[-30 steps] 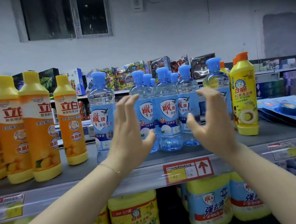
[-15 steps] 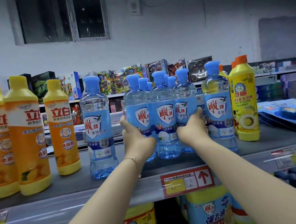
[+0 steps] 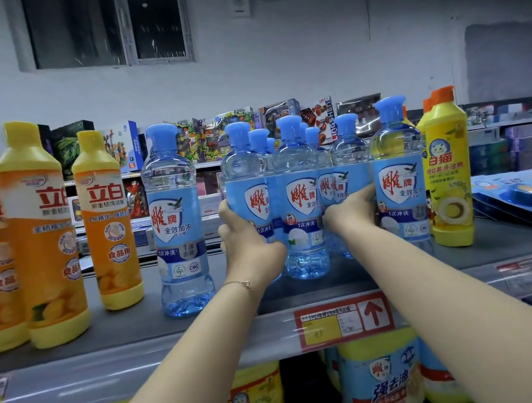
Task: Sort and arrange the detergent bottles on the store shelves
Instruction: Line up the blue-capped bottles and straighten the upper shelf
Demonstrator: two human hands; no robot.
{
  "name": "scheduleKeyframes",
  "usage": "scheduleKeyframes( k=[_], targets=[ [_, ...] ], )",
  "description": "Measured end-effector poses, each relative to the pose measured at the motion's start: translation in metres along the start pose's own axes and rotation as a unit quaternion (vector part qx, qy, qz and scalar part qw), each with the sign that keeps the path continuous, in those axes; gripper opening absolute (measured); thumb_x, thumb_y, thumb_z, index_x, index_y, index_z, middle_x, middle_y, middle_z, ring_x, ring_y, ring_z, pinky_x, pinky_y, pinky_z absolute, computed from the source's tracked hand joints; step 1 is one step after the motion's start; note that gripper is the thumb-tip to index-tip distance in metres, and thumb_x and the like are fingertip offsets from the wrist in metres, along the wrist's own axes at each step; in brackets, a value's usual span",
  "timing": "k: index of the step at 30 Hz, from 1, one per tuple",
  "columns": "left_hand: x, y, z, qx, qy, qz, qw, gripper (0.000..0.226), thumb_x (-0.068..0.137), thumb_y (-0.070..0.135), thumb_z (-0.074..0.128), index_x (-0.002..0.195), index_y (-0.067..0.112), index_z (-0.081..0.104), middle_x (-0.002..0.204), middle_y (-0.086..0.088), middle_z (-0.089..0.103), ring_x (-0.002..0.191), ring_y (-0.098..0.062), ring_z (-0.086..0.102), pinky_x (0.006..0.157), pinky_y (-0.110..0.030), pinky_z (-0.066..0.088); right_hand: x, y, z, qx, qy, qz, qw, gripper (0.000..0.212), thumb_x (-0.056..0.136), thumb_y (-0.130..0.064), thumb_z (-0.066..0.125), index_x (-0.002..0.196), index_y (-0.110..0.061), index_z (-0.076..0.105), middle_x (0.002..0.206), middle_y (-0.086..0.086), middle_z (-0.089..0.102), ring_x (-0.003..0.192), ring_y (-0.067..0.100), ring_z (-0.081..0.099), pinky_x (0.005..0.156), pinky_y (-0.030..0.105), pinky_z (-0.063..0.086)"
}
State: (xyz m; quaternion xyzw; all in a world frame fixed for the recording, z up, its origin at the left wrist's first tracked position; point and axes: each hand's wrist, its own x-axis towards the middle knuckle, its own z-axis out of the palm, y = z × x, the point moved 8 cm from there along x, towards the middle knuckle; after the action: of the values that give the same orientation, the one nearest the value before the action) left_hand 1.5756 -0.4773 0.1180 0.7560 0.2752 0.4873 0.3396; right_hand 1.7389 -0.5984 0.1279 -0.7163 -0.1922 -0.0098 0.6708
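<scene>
Blue-capped clear bottles (image 3: 298,197) stand bunched mid-shelf (image 3: 122,325), and I have my left hand (image 3: 247,247) clamped on the leftmost of the bunch while my right hand (image 3: 352,213) presses in from the other side, fingers curled around a bottle. One blue bottle (image 3: 175,220) stands apart left, another (image 3: 398,177) just right, so I judge grouping half done.

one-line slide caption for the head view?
Both hands, left and right, clasp a cluster of clear blue detergent bottles on the store shelf.
</scene>
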Motion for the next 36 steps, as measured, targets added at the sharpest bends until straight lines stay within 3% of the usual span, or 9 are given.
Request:
scheduleKeyframes(
  k=[6, 11, 14, 16, 22, 29, 33, 36],
  targets=[
    [0.001, -0.002, 0.001, -0.005, -0.006, -0.004, 1.000, 0.086, 0.074, 0.012, 0.066, 0.135, 0.035, 0.010, 0.111, 0.002, 0.029, 0.109, -0.030, 0.049, 0.097, -0.046, 0.048, 0.005, 0.002, -0.001, 0.055, 0.013, 0.026, 0.998, 0.082, 0.087, 0.000, 0.047, 0.151, -0.015, -0.003, 0.153, 0.012, 0.023, 0.136, 0.031, 0.032, 0.109, 0.041, 0.029],
    [0.002, -0.001, 0.002, -0.010, -0.008, -0.003, 1.000, 0.086, 0.074, 0.010, 0.067, 0.135, 0.035, 0.010, 0.111, 0.003, 0.028, 0.111, -0.028, 0.047, 0.098, -0.045, 0.047, 0.007, 0.008, -0.007, 0.107, 0.038, 0.038, 0.993, 0.060, 0.090, -0.004, 0.038, 0.148, -0.012, 0.023, 0.145, 0.011, 0.041, 0.129, 0.032, 0.041, 0.106, 0.039, 0.033],
    [0.002, -0.002, 0.002, -0.012, -0.007, -0.001, 1.000, 0.085, 0.074, 0.010, 0.067, 0.135, 0.033, 0.011, 0.111, 0.002, 0.028, 0.110, -0.029, 0.048, 0.097, -0.045, 0.048, 0.008, 0.006, -0.006, 0.154, 0.030, 0.030, 0.987, 0.060, 0.090, -0.002, 0.038, 0.148, -0.012, 0.023, 0.141, 0.007, 0.044, 0.125, 0.028, 0.044, 0.106, 0.036, 0.033],
    [0.002, -0.002, 0.002, -0.014, -0.008, -0.001, 1.000, 0.085, 0.074, 0.010, 0.067, 0.135, 0.032, 0.012, 0.112, 0.001, 0.029, 0.108, -0.030, 0.049, 0.097, -0.046, 0.049, 0.008, 0.004, -0.005, 0.163, 0.019, 0.020, 0.986, 0.056, 0.091, -0.006, 0.041, 0.144, -0.013, 0.028, 0.129, 0.003, 0.048, 0.112, 0.023, 0.047, 0.100, 0.034, 0.035],
    [0.002, -0.001, 0.002, -0.012, -0.013, -0.001, 1.000, 0.086, 0.074, 0.010, 0.067, 0.135, 0.034, 0.011, 0.114, 0.001, 0.030, 0.111, -0.030, 0.049, 0.097, -0.046, 0.049, 0.010, 0.007, -0.003, 0.069, 0.022, 0.003, 0.997, 0.057, 0.090, -0.034, 0.052, 0.138, -0.011, 0.033, 0.132, 0.010, 0.049, 0.115, 0.032, 0.049, 0.098, 0.042, 0.039],
    [0.001, -0.002, 0.002, -0.014, -0.011, 0.001, 1.000, 0.082, 0.074, 0.010, 0.065, 0.133, 0.034, 0.014, 0.114, -0.002, 0.034, 0.108, -0.031, 0.052, 0.093, -0.045, 0.052, 0.014, 0.005, -0.001, 0.070, 0.019, -0.017, 0.997, 0.074, 0.087, -0.048, 0.057, 0.142, -0.007, 0.028, 0.141, 0.012, 0.043, 0.126, 0.034, 0.044, 0.107, 0.048, 0.035],
    [0.002, -0.002, 0.002, -0.019, -0.009, 0.000, 1.000, 0.081, 0.072, 0.011, 0.065, 0.132, 0.033, 0.015, 0.114, -0.003, 0.035, 0.108, -0.032, 0.052, 0.091, -0.047, 0.053, 0.014, 0.003, 0.000, 0.017, 0.009, -0.027, 0.999, 0.068, 0.090, -0.050, 0.053, 0.135, -0.003, 0.031, 0.136, 0.013, 0.042, 0.125, 0.035, 0.042, 0.101, 0.043, 0.034],
    [0.001, -0.002, 0.002, -0.022, -0.007, -0.002, 1.000, 0.081, 0.072, 0.013, 0.066, 0.132, 0.032, 0.016, 0.114, -0.003, 0.036, 0.108, -0.032, 0.053, 0.091, -0.047, 0.052, 0.015, 0.002, 0.009, -0.008, -0.008, -0.031, 0.999, 0.071, 0.089, -0.057, 0.049, 0.132, -0.003, 0.033, 0.137, 0.016, 0.038, 0.125, 0.037, 0.038, 0.103, 0.046, 0.035]
  ],
)
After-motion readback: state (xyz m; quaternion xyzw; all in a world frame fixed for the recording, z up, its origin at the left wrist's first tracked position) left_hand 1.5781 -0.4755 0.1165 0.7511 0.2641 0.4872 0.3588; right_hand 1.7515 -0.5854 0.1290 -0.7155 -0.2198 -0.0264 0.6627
